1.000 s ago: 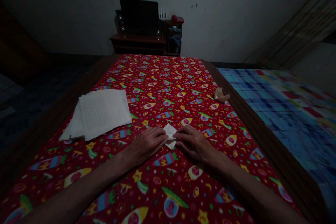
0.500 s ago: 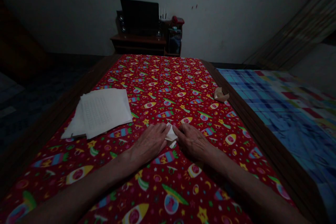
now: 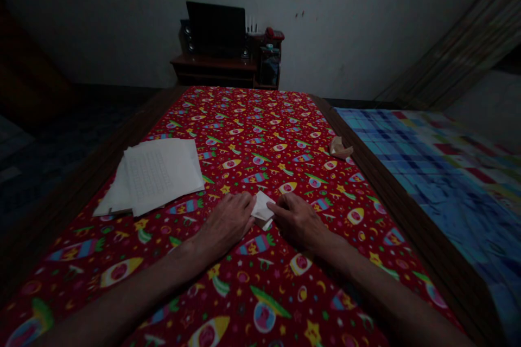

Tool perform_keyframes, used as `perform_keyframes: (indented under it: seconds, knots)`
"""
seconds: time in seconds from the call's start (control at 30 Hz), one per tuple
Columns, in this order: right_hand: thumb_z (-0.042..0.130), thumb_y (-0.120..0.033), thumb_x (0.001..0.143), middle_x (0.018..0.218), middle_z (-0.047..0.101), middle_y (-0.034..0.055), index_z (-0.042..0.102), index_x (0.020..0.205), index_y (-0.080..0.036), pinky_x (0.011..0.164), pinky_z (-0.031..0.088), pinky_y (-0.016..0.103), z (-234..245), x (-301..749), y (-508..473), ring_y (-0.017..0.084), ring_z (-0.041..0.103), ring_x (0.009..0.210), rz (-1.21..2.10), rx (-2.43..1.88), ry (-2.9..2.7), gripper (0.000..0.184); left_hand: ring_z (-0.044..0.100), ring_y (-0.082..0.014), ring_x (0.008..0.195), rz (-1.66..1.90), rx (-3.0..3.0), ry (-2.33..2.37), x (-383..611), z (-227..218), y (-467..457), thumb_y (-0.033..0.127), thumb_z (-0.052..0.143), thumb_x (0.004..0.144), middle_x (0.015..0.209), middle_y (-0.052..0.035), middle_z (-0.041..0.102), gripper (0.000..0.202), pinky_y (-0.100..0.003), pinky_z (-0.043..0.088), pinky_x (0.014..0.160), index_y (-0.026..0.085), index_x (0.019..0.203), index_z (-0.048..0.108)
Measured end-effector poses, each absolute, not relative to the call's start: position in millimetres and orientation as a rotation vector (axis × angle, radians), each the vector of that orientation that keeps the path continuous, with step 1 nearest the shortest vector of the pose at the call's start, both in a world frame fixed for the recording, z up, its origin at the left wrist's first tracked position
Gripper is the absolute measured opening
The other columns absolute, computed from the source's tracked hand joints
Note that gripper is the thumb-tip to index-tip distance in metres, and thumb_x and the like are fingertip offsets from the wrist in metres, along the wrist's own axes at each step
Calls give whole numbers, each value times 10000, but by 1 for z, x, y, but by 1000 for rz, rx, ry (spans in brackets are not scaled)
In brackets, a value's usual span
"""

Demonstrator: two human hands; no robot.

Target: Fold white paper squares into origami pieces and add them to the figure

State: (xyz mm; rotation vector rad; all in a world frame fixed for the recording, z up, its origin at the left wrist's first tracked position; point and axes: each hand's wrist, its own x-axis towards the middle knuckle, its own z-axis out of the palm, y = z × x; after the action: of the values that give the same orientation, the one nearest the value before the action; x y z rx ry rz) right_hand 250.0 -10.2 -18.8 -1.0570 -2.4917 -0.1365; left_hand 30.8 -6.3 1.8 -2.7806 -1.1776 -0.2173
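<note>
A person's left hand [image 3: 227, 222] and right hand [image 3: 297, 221] rest palm down on a red cloth [image 3: 248, 119] printed with rockets and stars, fingers loosely curved and close together, in a dim room. Between them, a small folded paper [image 3: 261, 207] lies on the cloth, white and irregular in outline, with one corner poking out toward the person. The left fingertips reach its left side and the right fingertips its right side (whether either hand is actually pinching it, the frame cannot say).

To the left of the left hand, near but apart from it, lies a loose stack of white sheets [image 3: 160, 176], the top one marked with a faint grid of print. Farther up, a crumpled tan paper [image 3: 340, 148] sits at the cloth's right edge, beside a dark wooden rail [image 3: 401, 203]. Beyond that rail spreads a blue plaid blanket [image 3: 443, 184].

Against the far wall [image 3: 345, 27], a low wooden desk [image 3: 211, 65] holds a black laptop [image 3: 215, 21], a speaker [image 3: 187, 35] and a small red object [image 3: 269, 33].
</note>
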Motion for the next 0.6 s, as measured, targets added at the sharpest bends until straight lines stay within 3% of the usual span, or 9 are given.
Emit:
perform_keyframes:
  seconds: [0.17, 0.3, 0.43, 0.6]
  knots:
    - [498, -244, 905, 836, 580, 56, 653, 938, -190, 595, 405, 234, -16, 254, -8, 131, 509, 713, 293, -1040, -2325, 168, 542, -190, 798, -589, -2894, -1182, 21, -2, -9, 198, 432, 926, 872, -66, 587, 199, -319, 453, 725, 119, 922, 615]
    - [501, -270, 913, 804, 595, 35, 654, 854, -184, 611, 411, 228, -8, 252, -5, 126, 533, 710, 549, -1132, -2225, 184, 559, -135, 742, -932, -3009, -1465, 16, -7, -1, 209, 559, 871, 794, -17, 579, 135, -242, 448, 678, 156, 762, 618]
    - [473, -260, 923, 751, 569, 28, 619, 820, -174, 612, 378, 244, -8, 246, -4, 136, 511, 694, 443, -1240, -2221, 199, 558, -137, 735, -908, -2974, -1652, 19, -10, 3, 229, 544, 878, 797, -8, 577, 135, -251, 434, 671, 172, 770, 600]
    - [410, -258, 939, 725, 519, 29, 535, 745, -172, 620, 349, 260, -10, 239, -5, 143, 464, 672, 290, -1326, -2279, 246, 541, -182, 813, -736, -2954, -1516, 20, -7, 0, 313, 499, 898, 909, -41, 555, 147, -305, 434, 718, 174, 921, 541]
